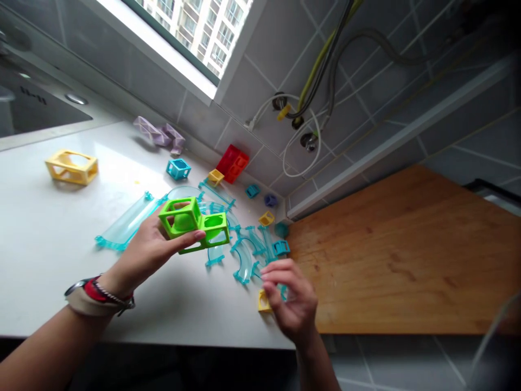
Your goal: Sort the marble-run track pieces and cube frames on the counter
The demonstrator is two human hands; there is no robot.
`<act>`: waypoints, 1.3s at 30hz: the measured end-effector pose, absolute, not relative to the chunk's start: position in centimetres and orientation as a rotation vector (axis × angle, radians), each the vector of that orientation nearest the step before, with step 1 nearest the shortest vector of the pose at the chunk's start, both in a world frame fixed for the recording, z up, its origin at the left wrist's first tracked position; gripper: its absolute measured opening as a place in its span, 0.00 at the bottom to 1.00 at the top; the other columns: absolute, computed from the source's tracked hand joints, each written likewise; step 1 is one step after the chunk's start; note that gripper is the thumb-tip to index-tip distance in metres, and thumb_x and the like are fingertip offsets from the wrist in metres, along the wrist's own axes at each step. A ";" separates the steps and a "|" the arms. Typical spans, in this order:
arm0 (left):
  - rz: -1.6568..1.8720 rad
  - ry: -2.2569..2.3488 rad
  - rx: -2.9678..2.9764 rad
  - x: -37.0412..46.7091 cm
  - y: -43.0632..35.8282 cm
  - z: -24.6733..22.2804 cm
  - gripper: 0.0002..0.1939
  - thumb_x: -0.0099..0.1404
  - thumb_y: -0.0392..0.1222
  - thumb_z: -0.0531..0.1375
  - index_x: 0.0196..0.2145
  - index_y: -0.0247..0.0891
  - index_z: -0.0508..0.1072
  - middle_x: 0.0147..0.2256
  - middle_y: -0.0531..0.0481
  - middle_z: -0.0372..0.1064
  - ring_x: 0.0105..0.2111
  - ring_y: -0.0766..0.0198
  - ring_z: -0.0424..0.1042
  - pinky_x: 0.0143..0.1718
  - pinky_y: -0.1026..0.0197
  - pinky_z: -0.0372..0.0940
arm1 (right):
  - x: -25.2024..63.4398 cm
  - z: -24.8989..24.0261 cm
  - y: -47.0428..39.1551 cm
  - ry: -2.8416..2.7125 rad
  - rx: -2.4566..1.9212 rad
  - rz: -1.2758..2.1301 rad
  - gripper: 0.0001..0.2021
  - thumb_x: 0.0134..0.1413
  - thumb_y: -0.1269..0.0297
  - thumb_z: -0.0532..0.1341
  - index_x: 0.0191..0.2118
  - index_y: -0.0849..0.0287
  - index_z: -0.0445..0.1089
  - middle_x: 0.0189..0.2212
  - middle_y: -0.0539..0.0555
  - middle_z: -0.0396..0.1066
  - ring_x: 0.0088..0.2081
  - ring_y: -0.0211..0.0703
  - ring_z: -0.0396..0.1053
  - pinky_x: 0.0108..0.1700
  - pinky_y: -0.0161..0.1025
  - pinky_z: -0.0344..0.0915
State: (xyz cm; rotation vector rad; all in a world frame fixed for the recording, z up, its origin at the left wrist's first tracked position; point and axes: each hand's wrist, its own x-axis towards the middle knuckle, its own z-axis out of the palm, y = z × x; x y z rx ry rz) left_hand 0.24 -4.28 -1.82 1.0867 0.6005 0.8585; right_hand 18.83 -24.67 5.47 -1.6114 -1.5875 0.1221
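My left hand [152,244] holds a bright green block piece [195,222] made of joined open-frame cubes, raised above the white counter [171,304]. The thumb lies across its front, and a rounded green part shows inside one cube. To the right, my right hand [291,298] is raised over the counter's edge, its fingers curled and apart with nothing between them. It is nearest to a small yellow cube [264,301], which it partly covers. Clear teal track pieces [244,260], curved and straight, lie spread between and behind the hands.
A yellow frame block [73,167] sits at the left, with purple pieces [158,133], a blue cube [178,169] and a red block [233,163] along the back. A wooden board [407,260] adjoins the counter at right. Cables [337,54] hang on the tiled wall.
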 end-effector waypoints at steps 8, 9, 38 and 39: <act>0.831 0.625 1.209 0.0 -4.4 -2.1 0.39 0.52 0.51 0.76 0.57 0.39 0.69 0.49 0.44 0.79 0.49 0.46 0.79 0.50 0.51 0.76 | 29.9 1.6 -27.9 -1.397 -2.719 -0.035 0.20 0.63 0.66 0.59 0.59 0.60 0.73 0.55 0.64 0.74 0.56 0.55 0.73 0.58 0.46 0.67; 0.825 0.616 1.205 -0.1 -4.5 -2.0 0.39 0.53 0.51 0.76 0.58 0.39 0.69 0.49 0.44 0.79 0.49 0.45 0.79 0.50 0.51 0.76 | 30.4 1.1 -28.1 -1.393 -2.766 -0.026 0.21 0.63 0.68 0.59 0.61 0.60 0.72 0.57 0.65 0.73 0.58 0.55 0.72 0.60 0.46 0.65; 0.837 0.505 1.237 0.3 -4.4 -3.1 0.32 0.56 0.49 0.74 0.54 0.40 0.67 0.47 0.44 0.78 0.45 0.48 0.80 0.43 0.56 0.78 | 20.7 2.0 -21.3 -0.830 -1.394 0.690 0.20 0.58 0.53 0.68 0.54 0.54 0.77 0.47 0.56 0.76 0.44 0.47 0.75 0.43 0.40 0.73; 0.841 0.509 1.237 0.3 -4.4 -3.1 0.32 0.57 0.48 0.74 0.54 0.40 0.67 0.47 0.44 0.78 0.45 0.48 0.80 0.43 0.55 0.78 | 19.9 1.6 -20.6 -0.750 -1.300 0.783 0.20 0.58 0.53 0.68 0.54 0.54 0.77 0.45 0.56 0.76 0.41 0.46 0.75 0.40 0.40 0.74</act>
